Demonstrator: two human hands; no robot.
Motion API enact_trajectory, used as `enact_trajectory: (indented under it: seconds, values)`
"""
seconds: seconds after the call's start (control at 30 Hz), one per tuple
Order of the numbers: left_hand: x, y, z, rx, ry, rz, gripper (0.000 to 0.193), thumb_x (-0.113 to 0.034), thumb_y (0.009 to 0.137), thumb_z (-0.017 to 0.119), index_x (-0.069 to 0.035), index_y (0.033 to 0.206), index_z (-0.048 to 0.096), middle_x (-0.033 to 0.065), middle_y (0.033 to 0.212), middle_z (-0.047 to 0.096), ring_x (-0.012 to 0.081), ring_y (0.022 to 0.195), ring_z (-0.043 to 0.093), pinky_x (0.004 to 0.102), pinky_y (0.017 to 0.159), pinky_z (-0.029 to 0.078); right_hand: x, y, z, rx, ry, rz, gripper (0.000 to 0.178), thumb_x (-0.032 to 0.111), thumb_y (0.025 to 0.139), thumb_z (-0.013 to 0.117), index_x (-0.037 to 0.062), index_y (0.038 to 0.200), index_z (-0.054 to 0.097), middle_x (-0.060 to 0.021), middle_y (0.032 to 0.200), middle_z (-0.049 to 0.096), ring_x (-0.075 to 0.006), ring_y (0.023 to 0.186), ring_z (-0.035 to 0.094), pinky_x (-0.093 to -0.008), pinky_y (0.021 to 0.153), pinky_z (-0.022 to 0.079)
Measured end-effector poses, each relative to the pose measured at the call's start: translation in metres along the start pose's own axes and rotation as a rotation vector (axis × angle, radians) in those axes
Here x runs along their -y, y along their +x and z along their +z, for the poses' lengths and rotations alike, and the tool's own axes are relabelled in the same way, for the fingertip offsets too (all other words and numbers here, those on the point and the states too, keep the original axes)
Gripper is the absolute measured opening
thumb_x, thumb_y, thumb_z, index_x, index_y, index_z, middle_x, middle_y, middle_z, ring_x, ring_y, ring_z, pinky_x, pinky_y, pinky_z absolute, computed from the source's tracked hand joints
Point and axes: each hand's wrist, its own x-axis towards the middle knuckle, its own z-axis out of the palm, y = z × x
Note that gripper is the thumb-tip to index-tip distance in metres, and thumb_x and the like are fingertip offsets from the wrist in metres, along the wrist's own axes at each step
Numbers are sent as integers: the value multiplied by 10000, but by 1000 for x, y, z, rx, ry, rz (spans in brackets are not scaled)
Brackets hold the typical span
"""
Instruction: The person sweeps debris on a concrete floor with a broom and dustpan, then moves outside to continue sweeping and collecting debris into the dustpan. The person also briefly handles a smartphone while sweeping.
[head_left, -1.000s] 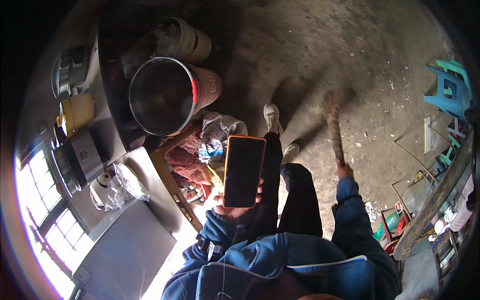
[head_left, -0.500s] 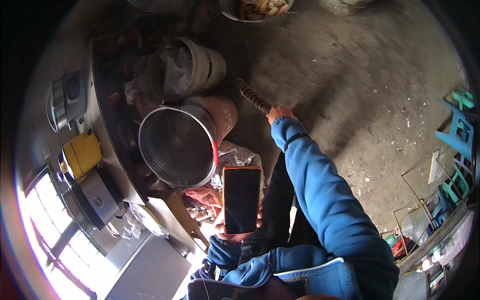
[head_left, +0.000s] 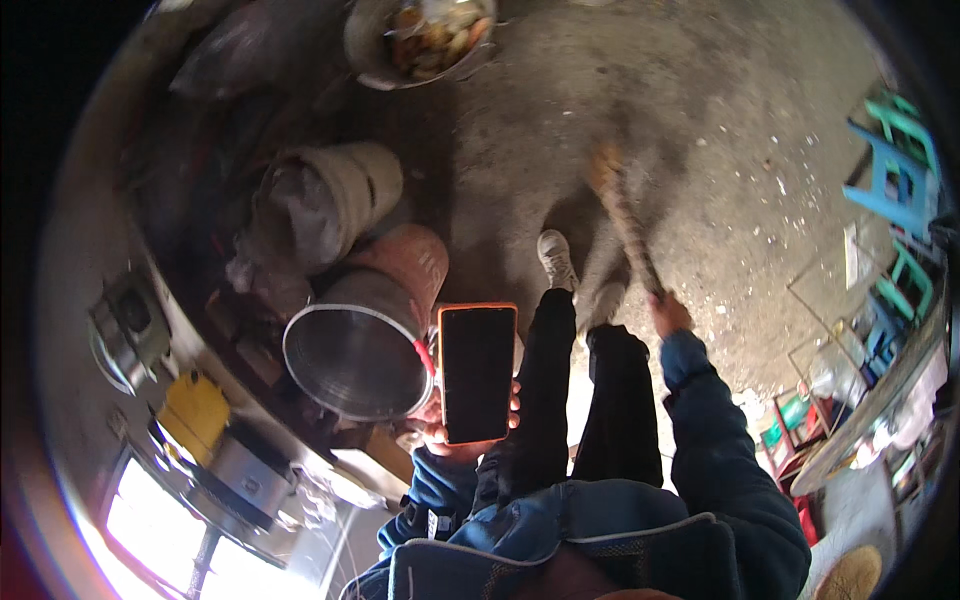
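Note:
My left hand is closed round a phone in an orange case, its dark screen turned up. Out to the right, my right hand grips the near end of a long brown broom. Its ridged handle slants away to the upper left, and the blurred, lighter brown far end is down by the bare floor. Left of the phone, a large metal pot with a red piece on its rim lies tilted, its mouth facing me. The phone hides part of what lies behind it.
A reddish bucket and a pale bucket holding plastic stand at left. Farther off is a tub of scraps. Stools line the right side. A counter with a yellow box runs along the left. My shoe is ahead.
My right hand has swung right and nearer with the broom, showing more of its length. The view has shifted, bringing my feet into sight. My left hand still holds the phone.

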Motion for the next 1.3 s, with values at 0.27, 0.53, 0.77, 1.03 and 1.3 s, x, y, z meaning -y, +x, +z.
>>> enact_trajectory:
  seconds: [0.27, 0.53, 0.77, 1.03, 1.3]
  values:
    - [10, 37, 29, 4, 175, -179, 939, -284, 487, 714, -11, 1265, 267, 207, 1113, 418, 309, 993, 467, 396, 789, 421, 124, 120, -31, -19, 236, -87, 521, 522, 799, 408, 68, 1011, 555, -171, 971, 581, -365, 904, 541, -456, 755, 431]
    - [48, 80, 62, -57, 328, -196, 890, -319, 497, 694, -39, 1253, 315, 194, 1116, 427, 299, 956, 470, 388, 767, 406, -190, -51, 76, 113, 459, 605, 635, 572, 774, 410, -4, 1014, 527, -234, 949, 577, -393, 902, 544, -469, 778, 423]
    - [107, 128, 107, -17, 353, -364, 928, -285, 522, 700, -42, 1293, 245, 202, 1179, 373, 297, 1012, 459, 387, 796, 423, -91, 76, -46, -56, 742, 139, 691, 635, 760, 350, 24, 1039, 512, -219, 963, 569, -374, 934, 528, -446, 793, 409]
    - [163, 159, 137, -141, 492, -467, 939, -279, 527, 715, -42, 1300, 236, 193, 1215, 380, 284, 1036, 454, 393, 872, 366, -168, 93, 11, 57, 949, 448, 727, 643, 724, 428, -25, 981, 556, -264, 933, 567, -389, 926, 532, -432, 777, 415]
    - [193, 199, 186, -100, 546, -501, 870, -283, 591, 686, -57, 1307, 246, 195, 1250, 358, 311, 1072, 423, 403, 862, 377, -296, -86, 109, 98, 851, 955, 673, 611, 748, 414, -1, 984, 564, -236, 937, 576, -375, 913, 541, -451, 795, 420]
